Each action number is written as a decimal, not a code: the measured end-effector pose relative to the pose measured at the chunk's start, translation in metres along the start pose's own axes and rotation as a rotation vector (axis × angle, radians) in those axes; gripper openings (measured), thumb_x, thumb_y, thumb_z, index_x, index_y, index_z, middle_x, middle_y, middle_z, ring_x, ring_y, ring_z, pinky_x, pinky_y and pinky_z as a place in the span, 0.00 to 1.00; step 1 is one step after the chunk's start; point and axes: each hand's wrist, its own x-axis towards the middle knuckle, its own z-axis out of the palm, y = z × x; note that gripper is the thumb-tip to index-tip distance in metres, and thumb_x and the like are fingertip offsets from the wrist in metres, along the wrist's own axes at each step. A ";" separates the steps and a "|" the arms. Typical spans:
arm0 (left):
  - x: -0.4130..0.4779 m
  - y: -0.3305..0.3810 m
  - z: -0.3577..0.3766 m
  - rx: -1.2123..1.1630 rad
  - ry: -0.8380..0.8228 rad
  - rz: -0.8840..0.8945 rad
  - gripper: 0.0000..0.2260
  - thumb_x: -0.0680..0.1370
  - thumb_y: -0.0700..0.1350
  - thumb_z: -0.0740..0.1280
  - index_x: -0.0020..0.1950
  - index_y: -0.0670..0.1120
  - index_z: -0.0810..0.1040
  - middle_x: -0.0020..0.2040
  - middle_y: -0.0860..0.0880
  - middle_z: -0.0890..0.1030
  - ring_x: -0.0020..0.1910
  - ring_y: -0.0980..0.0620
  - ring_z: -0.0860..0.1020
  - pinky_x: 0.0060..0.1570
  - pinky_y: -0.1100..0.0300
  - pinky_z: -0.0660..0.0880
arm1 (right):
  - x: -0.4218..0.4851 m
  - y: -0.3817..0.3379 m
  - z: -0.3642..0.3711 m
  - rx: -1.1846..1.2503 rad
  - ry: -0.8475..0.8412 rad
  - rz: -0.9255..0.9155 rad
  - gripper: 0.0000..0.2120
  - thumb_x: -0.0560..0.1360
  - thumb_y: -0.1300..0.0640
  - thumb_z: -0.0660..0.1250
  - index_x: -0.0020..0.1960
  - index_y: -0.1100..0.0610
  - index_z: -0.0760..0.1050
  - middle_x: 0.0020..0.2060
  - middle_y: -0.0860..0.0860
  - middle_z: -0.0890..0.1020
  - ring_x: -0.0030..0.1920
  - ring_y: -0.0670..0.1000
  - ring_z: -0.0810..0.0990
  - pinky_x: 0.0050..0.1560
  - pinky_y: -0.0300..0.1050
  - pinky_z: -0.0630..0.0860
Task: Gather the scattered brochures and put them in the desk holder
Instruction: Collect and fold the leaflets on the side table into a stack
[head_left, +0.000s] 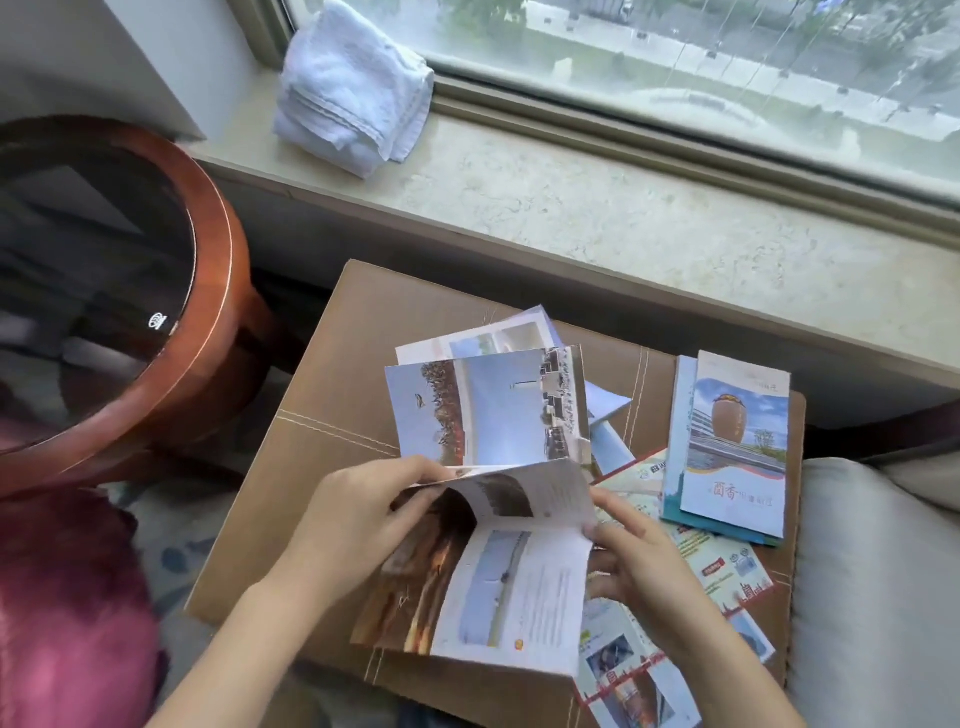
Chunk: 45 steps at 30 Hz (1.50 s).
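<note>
Hotel-like room: travel brochures (735, 441), folded towel (353, 93) on marble windowsill (571, 208).

Marble windowsill (571, 208) under rainy window (727, 67)

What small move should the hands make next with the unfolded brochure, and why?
Probably fold the long brochure shut. It hangs open in several panels between the left hand and the right hand, while the stack on the brown surface lies folded flat.

Unfolded brochure (483, 566): print was too small to read.
Right hand (644, 564): your fingertips were hidden behind that brochure.
Flat leaflet (727, 566): your hand covered its middle; bottom edge cut it off.
</note>
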 end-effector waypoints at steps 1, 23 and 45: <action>-0.001 0.000 0.000 -0.012 -0.039 -0.013 0.07 0.77 0.54 0.66 0.54 0.61 0.76 0.48 0.68 0.81 0.49 0.69 0.78 0.48 0.65 0.75 | 0.003 0.001 -0.001 0.118 0.007 0.039 0.14 0.78 0.67 0.58 0.56 0.57 0.78 0.39 0.61 0.84 0.35 0.58 0.81 0.29 0.45 0.80; -0.007 0.030 -0.037 0.386 -0.205 0.335 0.19 0.61 0.32 0.66 0.45 0.51 0.75 0.38 0.55 0.76 0.36 0.50 0.75 0.39 0.60 0.75 | -0.051 -0.090 0.012 -0.877 0.017 -0.653 0.36 0.66 0.31 0.66 0.71 0.33 0.58 0.70 0.26 0.59 0.68 0.26 0.57 0.55 0.36 0.66; 0.058 -0.001 0.088 0.306 -0.128 0.139 0.34 0.74 0.51 0.70 0.75 0.54 0.57 0.77 0.50 0.56 0.76 0.48 0.55 0.76 0.48 0.52 | 0.101 0.024 -0.002 -0.398 -0.052 0.133 0.13 0.78 0.51 0.62 0.48 0.57 0.82 0.44 0.54 0.86 0.41 0.52 0.84 0.39 0.44 0.77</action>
